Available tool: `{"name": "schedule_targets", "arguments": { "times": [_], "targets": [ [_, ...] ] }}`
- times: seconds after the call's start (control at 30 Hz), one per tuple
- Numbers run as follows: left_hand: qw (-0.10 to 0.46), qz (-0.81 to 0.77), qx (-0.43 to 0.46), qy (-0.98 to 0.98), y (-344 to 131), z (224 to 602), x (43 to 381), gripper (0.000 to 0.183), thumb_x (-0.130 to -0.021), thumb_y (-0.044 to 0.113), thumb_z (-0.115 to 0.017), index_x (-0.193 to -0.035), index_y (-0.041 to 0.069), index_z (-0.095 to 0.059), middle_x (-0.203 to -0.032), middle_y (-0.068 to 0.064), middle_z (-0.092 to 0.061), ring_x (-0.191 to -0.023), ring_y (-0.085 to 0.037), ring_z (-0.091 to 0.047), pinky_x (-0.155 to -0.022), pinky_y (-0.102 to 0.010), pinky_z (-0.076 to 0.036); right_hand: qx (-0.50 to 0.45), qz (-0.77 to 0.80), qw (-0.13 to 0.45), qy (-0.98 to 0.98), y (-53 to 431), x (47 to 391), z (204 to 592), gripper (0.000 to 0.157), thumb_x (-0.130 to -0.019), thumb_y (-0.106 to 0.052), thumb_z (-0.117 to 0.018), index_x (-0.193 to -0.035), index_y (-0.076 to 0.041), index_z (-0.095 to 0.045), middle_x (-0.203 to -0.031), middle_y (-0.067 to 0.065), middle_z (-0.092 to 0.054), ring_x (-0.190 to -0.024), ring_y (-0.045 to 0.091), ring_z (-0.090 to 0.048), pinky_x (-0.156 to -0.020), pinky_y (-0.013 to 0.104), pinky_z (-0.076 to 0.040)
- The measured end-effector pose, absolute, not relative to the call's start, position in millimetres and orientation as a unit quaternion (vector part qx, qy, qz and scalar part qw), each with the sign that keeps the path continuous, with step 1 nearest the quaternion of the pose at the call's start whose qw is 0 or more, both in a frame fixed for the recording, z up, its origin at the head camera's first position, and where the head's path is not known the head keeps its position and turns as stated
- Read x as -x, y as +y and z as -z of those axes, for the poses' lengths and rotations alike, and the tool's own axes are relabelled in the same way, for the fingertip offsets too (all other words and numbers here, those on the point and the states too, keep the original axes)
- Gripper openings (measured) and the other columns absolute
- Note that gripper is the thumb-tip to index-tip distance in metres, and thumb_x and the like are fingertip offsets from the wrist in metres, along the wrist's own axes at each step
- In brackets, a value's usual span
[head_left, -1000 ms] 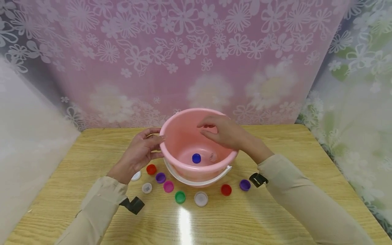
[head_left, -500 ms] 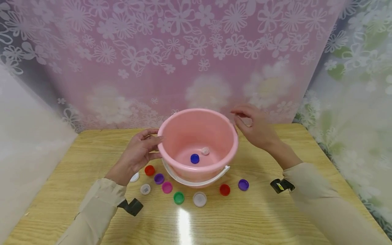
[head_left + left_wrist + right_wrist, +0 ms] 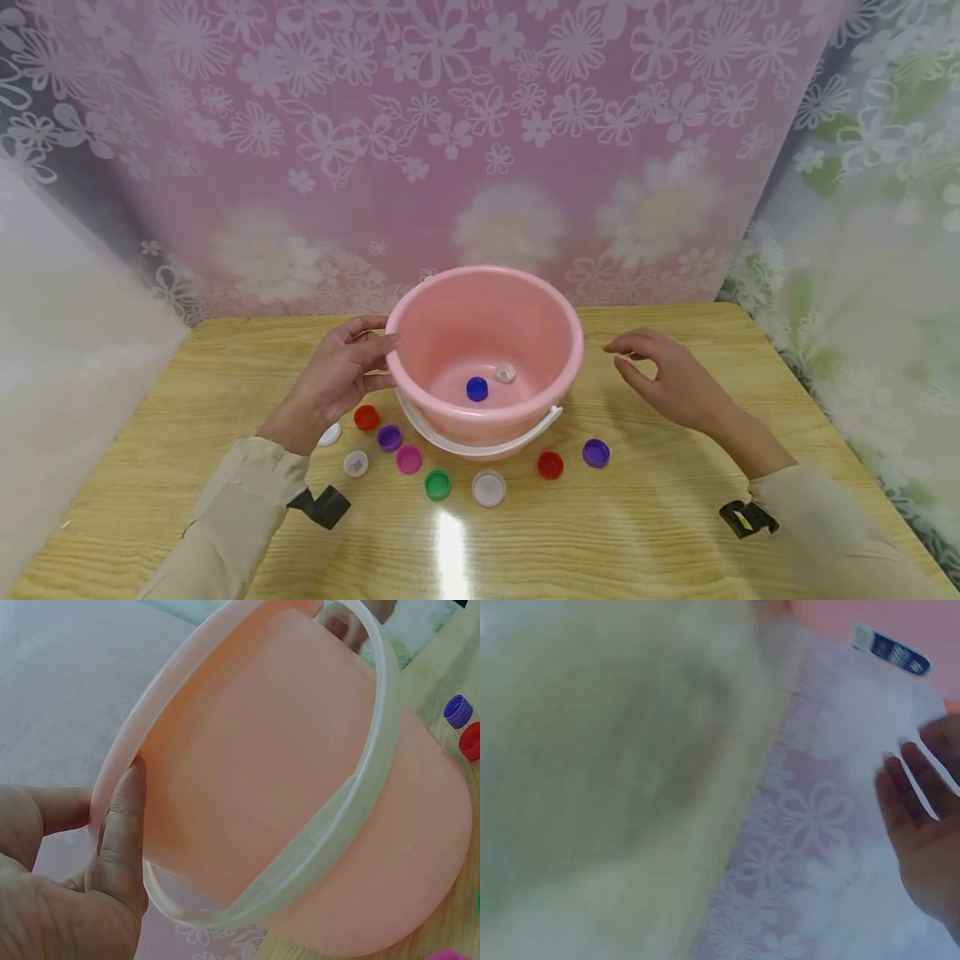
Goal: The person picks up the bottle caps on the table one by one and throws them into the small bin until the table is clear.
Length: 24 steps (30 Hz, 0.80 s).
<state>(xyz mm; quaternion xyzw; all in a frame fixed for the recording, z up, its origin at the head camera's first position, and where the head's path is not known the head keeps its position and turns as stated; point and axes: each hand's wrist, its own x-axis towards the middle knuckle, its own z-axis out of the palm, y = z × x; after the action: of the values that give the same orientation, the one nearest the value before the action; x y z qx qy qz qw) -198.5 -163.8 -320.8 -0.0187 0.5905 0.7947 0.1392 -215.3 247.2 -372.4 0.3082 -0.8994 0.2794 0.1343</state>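
The left hand (image 3: 333, 371) pinches the rim of the pink bucket (image 3: 483, 300) at its left side, fingers bent and close to the thumb with only the bucket's edge between them; in the left wrist view the thumb lies against the outer wall just under the rim. The right hand (image 3: 678, 379) holds nothing: its fingers are loosely curved, with a clear gap between thumb and fingertips, and they are apart from the bucket, just to the right of it. The left forearm comes up from the lower left in a beige sleeve (image 3: 243, 496), the right from the lower right, its hand angled inward toward the bucket. The bucket is at the middle of the wooden counter (image 3: 637, 542), its white handle (image 3: 480, 454) hanging down in front; on its floor sit a blue cap (image 3: 477, 389) and a small white cap (image 3: 505, 373). Near its front lie a green cap (image 3: 438, 484), a magenta cap (image 3: 408, 459), a large white cap (image 3: 489, 488) and others in red, purple and white
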Motion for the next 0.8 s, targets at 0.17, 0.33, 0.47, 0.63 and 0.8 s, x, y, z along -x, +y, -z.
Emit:
{"name": "schedule_targets", "arguments": {
  "times": [0.17, 0.33, 0.47, 0.63, 0.8],
  "targets": [
    [0.137, -0.801, 0.022, 0.583, -164, 322, 199, 0.036, -0.094, 0.004, -0.059, -0.126, 0.002, -0.043, -0.092, -0.008, -0.055, -0.069, -0.017, -0.065, -0.065, -0.032, -0.058, -0.333, -0.272, 0.004, -0.903, 247, 196, 396, 0.028, -0.095, -0.022, -0.062, -0.120, -0.010, -0.062, -0.121, 0.002, -0.056, -0.108, 0.025, -0.056, -0.085, 0.044, -0.051],
    [0.136, -0.803, 0.019, 0.581, -162, 321, 199, 0.035, -0.094, 0.005, -0.059, -0.126, 0.002, -0.043, -0.091, -0.008, -0.054, -0.068, -0.016, -0.064, -0.064, -0.032, -0.058, -0.334, -0.260, -0.076, -0.903, 244, 180, 412, 0.047, -0.090, -0.040, -0.066, -0.125, -0.010, -0.060, -0.125, 0.002, -0.053, -0.110, 0.024, -0.054, -0.086, 0.044, -0.051],
    [0.136, -0.801, 0.014, 0.583, -162, 321, 199, 0.037, -0.094, 0.006, -0.060, -0.126, 0.002, -0.043, -0.091, -0.008, -0.054, -0.068, -0.016, -0.064, -0.065, -0.032, -0.058, -0.353, -0.249, -0.076, -0.899, 241, 174, 418, 0.046, -0.086, -0.037, -0.071, -0.123, -0.011, -0.063, -0.123, 0.002, -0.053, -0.109, 0.022, -0.053, -0.086, 0.040, -0.051],
    [0.137, -0.801, 0.015, 0.582, -164, 323, 200, 0.037, -0.094, 0.006, -0.060, -0.126, 0.003, -0.042, -0.090, -0.008, -0.055, -0.067, -0.017, -0.065, -0.065, -0.033, -0.058, -0.411, -0.251, -0.040, -0.875, 236, 175, 426, 0.030, -0.085, -0.017, -0.074, -0.114, -0.012, -0.067, -0.114, 0.001, -0.056, -0.100, 0.017, -0.055, -0.079, 0.031, -0.053],
    [0.138, -0.802, 0.014, 0.582, -164, 324, 199, 0.037, -0.094, 0.005, -0.059, -0.127, 0.003, -0.042, -0.089, -0.007, -0.056, -0.067, -0.017, -0.065, -0.065, -0.033, -0.058, -0.443, -0.235, -0.017, -0.865, 235, 176, 432, 0.025, -0.083, -0.008, -0.074, -0.107, -0.014, -0.068, -0.107, -0.002, -0.058, -0.094, 0.014, -0.056, -0.076, 0.028, -0.054]
  ]
}}
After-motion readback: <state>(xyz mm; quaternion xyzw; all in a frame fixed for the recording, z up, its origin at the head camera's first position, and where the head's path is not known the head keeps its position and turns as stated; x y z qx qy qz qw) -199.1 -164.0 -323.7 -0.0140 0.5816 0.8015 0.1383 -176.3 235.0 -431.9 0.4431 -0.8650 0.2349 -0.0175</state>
